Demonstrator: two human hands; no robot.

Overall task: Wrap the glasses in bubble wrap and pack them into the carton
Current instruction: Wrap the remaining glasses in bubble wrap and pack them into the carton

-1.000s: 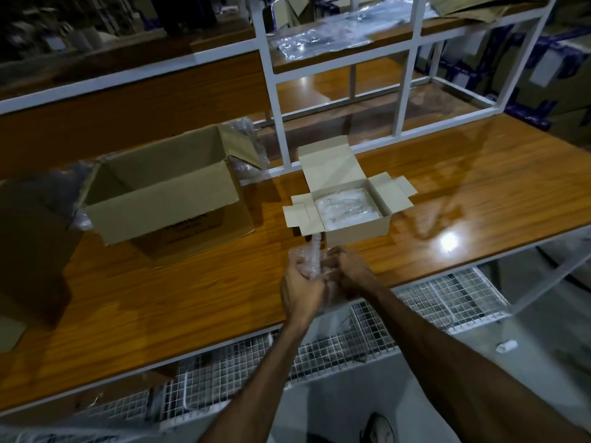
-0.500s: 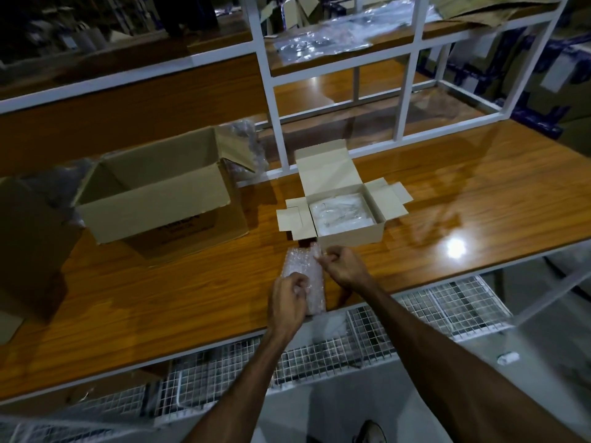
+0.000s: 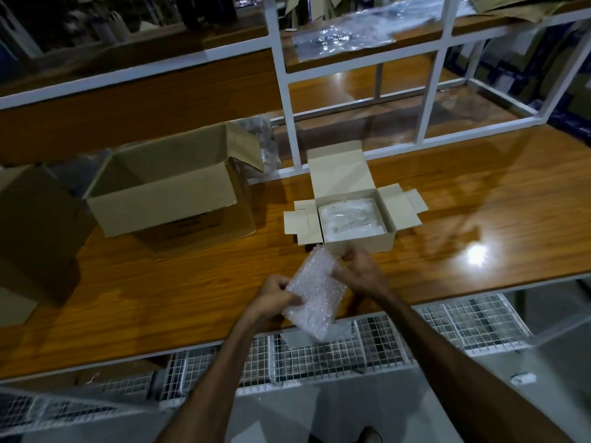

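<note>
- Wooden tabletop [image 3: 447,219] lies under both hands.
- Left hand [image 3: 275,295] grips the bubble-wrapped bundle [image 3: 315,295] by its left edge.
- Right hand [image 3: 359,271] pinches the bundle's upper right side.
- Beyond the right hand sits a small open carton [image 3: 359,241], plastic-wrapped contents inside.
- Far left of both hands stands a large brown box [image 3: 166,199].

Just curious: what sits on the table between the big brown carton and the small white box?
Nothing: in the head view only bare wooden tabletop separates the big brown carton from the small white box.
</note>
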